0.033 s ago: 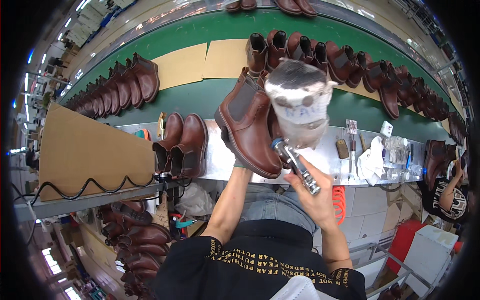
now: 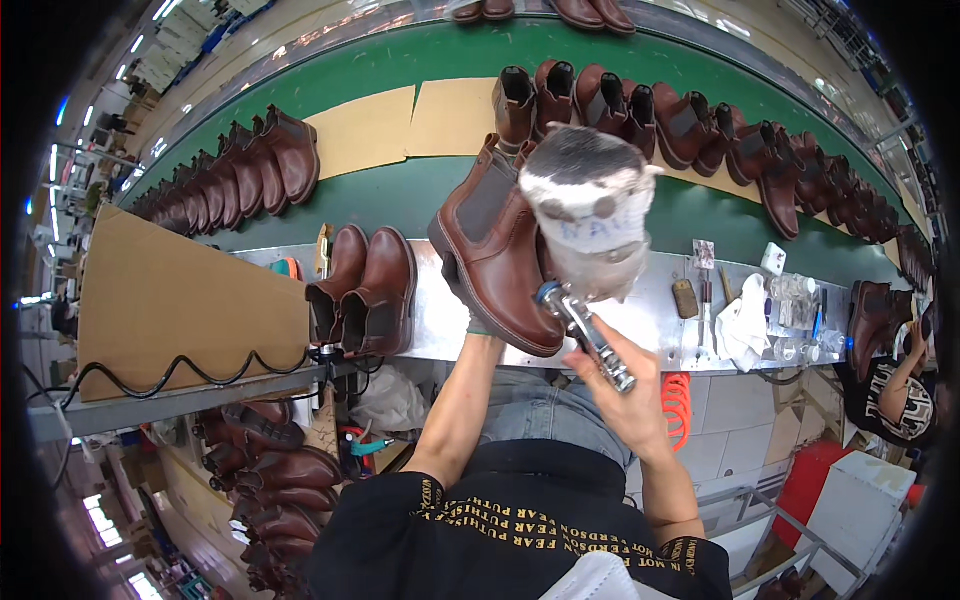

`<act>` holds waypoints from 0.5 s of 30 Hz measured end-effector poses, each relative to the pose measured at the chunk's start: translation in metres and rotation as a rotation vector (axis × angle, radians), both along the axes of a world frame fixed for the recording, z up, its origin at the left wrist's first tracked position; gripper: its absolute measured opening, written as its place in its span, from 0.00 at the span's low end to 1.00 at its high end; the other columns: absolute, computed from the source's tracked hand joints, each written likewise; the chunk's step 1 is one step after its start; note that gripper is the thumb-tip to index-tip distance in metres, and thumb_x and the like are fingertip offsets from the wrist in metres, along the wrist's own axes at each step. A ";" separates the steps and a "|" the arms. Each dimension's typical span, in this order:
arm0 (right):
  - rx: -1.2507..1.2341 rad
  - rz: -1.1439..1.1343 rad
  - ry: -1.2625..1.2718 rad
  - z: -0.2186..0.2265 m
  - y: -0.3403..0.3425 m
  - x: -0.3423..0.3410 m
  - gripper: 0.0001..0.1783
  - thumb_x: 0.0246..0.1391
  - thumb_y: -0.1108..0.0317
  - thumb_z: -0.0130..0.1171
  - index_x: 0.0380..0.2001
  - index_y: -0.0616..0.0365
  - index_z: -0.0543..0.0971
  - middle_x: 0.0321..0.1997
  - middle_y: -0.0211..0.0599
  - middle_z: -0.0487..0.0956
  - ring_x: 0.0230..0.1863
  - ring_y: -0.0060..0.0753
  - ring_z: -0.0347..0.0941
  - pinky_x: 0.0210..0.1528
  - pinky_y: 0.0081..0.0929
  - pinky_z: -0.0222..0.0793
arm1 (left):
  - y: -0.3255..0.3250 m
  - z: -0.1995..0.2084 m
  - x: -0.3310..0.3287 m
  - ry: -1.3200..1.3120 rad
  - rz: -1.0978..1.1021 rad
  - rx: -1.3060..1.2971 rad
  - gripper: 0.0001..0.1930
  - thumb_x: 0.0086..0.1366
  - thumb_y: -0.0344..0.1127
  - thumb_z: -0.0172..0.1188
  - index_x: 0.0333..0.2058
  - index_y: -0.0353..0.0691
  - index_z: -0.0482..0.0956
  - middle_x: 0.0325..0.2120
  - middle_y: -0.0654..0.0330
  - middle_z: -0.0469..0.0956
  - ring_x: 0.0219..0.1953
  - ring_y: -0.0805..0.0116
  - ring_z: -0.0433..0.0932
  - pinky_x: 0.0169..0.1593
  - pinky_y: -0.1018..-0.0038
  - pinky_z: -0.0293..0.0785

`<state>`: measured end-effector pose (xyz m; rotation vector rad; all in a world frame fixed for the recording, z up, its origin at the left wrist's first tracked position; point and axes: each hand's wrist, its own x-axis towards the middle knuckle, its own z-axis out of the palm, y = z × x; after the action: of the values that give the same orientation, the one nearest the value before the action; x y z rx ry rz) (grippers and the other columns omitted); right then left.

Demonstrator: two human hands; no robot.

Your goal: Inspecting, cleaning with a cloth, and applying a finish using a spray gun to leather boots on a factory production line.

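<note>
A brown leather Chelsea boot (image 2: 490,255) with dark elastic side panels stands tilted at the middle of the metal bench edge (image 2: 425,310). My left hand (image 2: 455,282), in a dark glove, is closed on its left side; most of that hand is hidden behind the boot. My right hand (image 2: 628,375) grips a metal spray gun (image 2: 590,335) whose blue-ringed nozzle is close to the boot's toe. On the gun sits a cup wrapped in stained white cloth (image 2: 590,225), which covers part of a second brown boot behind. Whether spray comes out cannot be seen.
Left of my work stand a pair of brown boots (image 2: 375,290) and a cardboard sheet (image 2: 190,310). Rows of boots (image 2: 685,120) line the green conveyor (image 2: 370,205). To the right lie a brush (image 2: 684,298), a white cloth (image 2: 742,325) and plastic bottles (image 2: 795,300). A co-worker (image 2: 895,400) is far right.
The spray gun and its wrapped cup have shifted slightly left, closer over the boot, with my right hand. The boot and my left hand look unmoved.
</note>
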<state>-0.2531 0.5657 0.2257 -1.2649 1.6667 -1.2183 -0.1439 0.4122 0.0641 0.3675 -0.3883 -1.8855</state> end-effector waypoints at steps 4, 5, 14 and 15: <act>-0.015 0.096 -0.119 -0.004 -0.002 0.008 0.25 0.48 0.75 0.64 0.50 0.71 0.71 0.36 0.47 0.79 0.35 0.27 0.76 0.38 0.24 0.71 | -0.007 -0.008 0.004 0.115 0.030 0.070 0.18 0.67 0.35 0.52 0.53 0.39 0.66 0.50 0.55 0.71 0.52 0.64 0.69 0.57 0.69 0.67; 0.018 0.118 -0.198 -0.006 -0.003 0.007 0.25 0.48 0.75 0.64 0.51 0.71 0.71 0.38 0.45 0.80 0.36 0.26 0.76 0.39 0.24 0.71 | -0.009 -0.009 0.006 0.143 0.040 0.085 0.18 0.66 0.35 0.52 0.53 0.39 0.67 0.50 0.55 0.71 0.52 0.64 0.69 0.57 0.69 0.67; -0.136 -0.131 -0.251 -0.015 0.004 -0.008 0.28 0.51 0.74 0.62 0.56 0.67 0.68 0.41 0.41 0.80 0.39 0.24 0.75 0.42 0.21 0.71 | 0.022 -0.011 0.028 0.015 0.009 0.106 0.17 0.66 0.35 0.52 0.53 0.39 0.67 0.49 0.54 0.71 0.51 0.64 0.70 0.56 0.69 0.67; -0.130 -0.136 -0.293 -0.015 0.002 -0.008 0.28 0.51 0.74 0.62 0.56 0.68 0.68 0.40 0.41 0.80 0.38 0.24 0.75 0.42 0.21 0.72 | 0.023 -0.012 0.027 -0.001 -0.001 0.111 0.17 0.66 0.36 0.52 0.52 0.39 0.67 0.49 0.54 0.71 0.51 0.64 0.70 0.56 0.69 0.67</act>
<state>-0.2607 0.5680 0.2112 -1.0023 1.4968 -1.5349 -0.1169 0.4351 0.0526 0.4430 -0.2849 -1.9130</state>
